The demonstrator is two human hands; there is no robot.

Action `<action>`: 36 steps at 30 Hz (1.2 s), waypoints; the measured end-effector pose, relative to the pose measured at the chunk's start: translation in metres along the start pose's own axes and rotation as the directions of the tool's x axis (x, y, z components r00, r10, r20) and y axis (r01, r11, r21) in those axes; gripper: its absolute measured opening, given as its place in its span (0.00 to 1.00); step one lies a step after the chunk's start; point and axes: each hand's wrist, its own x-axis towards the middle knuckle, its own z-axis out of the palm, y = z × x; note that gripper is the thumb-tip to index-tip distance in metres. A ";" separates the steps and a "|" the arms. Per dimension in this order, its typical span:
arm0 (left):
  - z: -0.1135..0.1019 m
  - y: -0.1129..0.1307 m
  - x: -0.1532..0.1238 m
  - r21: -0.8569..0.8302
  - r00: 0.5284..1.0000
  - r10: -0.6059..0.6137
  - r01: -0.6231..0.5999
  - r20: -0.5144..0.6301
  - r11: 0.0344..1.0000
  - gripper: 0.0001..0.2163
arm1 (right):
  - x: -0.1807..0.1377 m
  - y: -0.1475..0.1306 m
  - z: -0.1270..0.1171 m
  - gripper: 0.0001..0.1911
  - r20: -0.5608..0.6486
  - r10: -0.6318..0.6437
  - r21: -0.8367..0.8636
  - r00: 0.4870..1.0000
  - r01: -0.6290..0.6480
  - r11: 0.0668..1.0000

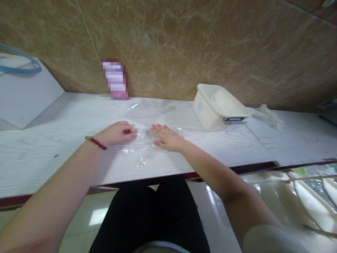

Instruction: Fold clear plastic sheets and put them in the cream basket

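Note:
A clear plastic bag (pixel 143 154) lies crinkled on the white wood-grain table, shiny and hard to outline. At its left side my left hand (pixel 119 133) is closed, thumb and fingertips pinched together on the edge of the plastic. A red bead bracelet (pixel 96 142) circles that wrist. My right hand (pixel 168 137) rests flat on the bag, palm down with its fingers stretched out toward the left. Some clear film also spreads beyond the hands, toward the wall.
Behind my right hand stands a cream plastic bin (pixel 210 112) with a grey clip. Crumpled clear plastic (pixel 268 116) lies to its right. A white box (pixel 28 91) is at far left, and a blurred-out card (pixel 116 79) leans on the marbled wall. Containers (pixel 313 196) sit below right.

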 end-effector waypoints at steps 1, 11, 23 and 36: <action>0.000 0.000 0.000 -0.001 1.000 -0.002 0.002 0.006 1.000 0.18 | 0.000 0.001 -0.001 0.30 0.003 0.011 -0.002 1.000 -0.011 1.000; 0.000 -0.002 0.000 0.043 1.000 -0.007 0.006 0.007 0.999 0.19 | -0.014 0.013 -0.006 0.29 0.009 0.176 -0.031 0.984 -0.176 0.984; -0.013 -0.026 -0.013 0.114 0.983 -0.185 0.182 0.014 0.977 0.16 | -0.013 0.009 -0.006 0.31 0.058 0.230 -0.057 0.972 -0.226 0.972; 0.047 0.072 0.012 0.341 0.993 0.112 -0.093 -0.038 0.935 0.25 | -0.013 0.006 -0.004 0.33 0.067 0.250 -0.180 0.966 -0.235 0.955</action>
